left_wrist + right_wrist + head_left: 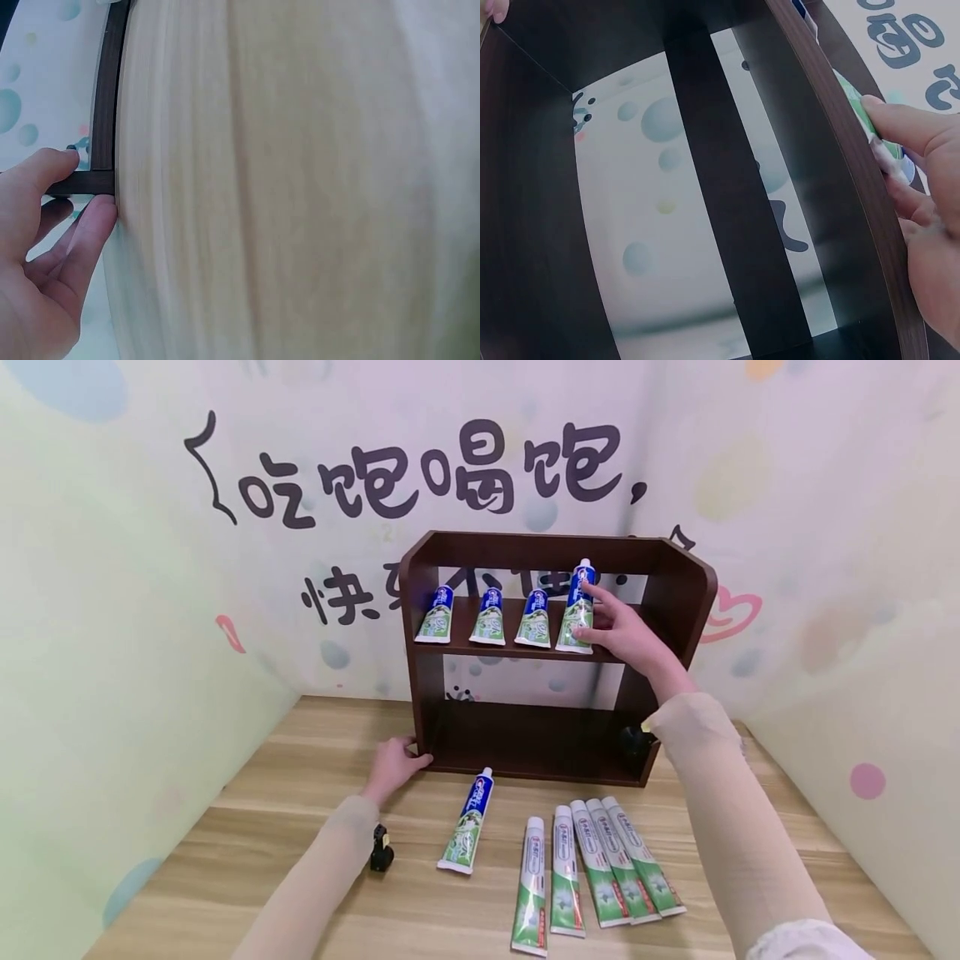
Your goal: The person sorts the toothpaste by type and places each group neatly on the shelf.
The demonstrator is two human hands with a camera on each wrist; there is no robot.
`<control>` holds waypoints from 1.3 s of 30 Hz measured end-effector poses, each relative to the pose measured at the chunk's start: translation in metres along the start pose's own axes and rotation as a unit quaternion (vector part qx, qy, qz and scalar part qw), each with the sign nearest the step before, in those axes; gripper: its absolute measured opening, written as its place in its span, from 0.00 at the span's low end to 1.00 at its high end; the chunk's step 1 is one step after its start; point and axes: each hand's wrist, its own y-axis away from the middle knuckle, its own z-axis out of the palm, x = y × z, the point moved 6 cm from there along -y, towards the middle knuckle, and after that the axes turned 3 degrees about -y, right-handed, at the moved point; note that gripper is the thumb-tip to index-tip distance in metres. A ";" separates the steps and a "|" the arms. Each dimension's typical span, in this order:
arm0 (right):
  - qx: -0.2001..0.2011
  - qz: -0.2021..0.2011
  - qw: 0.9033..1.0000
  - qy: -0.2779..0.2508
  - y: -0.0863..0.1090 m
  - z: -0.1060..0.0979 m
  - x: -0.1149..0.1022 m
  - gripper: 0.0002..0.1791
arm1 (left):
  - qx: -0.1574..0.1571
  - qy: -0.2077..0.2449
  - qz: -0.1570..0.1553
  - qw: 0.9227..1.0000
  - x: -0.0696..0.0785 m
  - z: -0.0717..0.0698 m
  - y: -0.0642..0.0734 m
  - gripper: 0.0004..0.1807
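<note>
My right hand (628,631) holds a blue, white and green toothpaste tube (577,608) on the upper board of a dark brown wooden rack (525,739). The tube leans back with its white cap up, thumb and fingers at its side; in the right wrist view the rack's edge partly hides the tube (859,109). Three matching tubes stand in a row to its left, the nearest being this tube (533,618). Down at the rack's lower left corner, my left hand (393,768) grips the side panel (94,182) between thumb and fingers.
One more blue and green tube (467,822) lies on the wooden table (300,827) before the rack. Several white and green tubes (567,868) lie to its right, some overlapping. A printed wall (360,410) stands close behind the rack.
</note>
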 end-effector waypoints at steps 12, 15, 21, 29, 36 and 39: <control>0.012 0.008 0.999 0.032 -0.003 -0.003 0.003 0.41 | -0.002 -0.052 -0.032 0.998 0.013 -0.006 0.004 0.24; 0.017 0.010 0.999 0.046 -0.004 -0.004 0.005 0.40 | -0.002 -0.064 -0.036 0.997 0.014 -0.007 0.005 0.25; 0.021 0.011 0.997 0.072 -0.003 -0.005 0.004 0.39 | 0.001 -0.069 -0.037 0.997 0.014 -0.009 0.007 0.26; -0.018 0.019 0.992 0.120 -0.004 -0.007 0.000 0.36 | 0.001 -0.073 -0.043 0.996 0.014 -0.007 0.009 0.26; -0.020 0.027 0.990 0.135 -0.003 -0.010 -0.001 0.32 | 0.001 -0.070 -0.038 0.997 0.015 -0.006 0.007 0.26; -0.013 0.023 0.988 0.155 -0.004 -0.010 -0.001 0.30 | 0.005 -0.072 -0.037 0.997 0.014 -0.007 0.007 0.26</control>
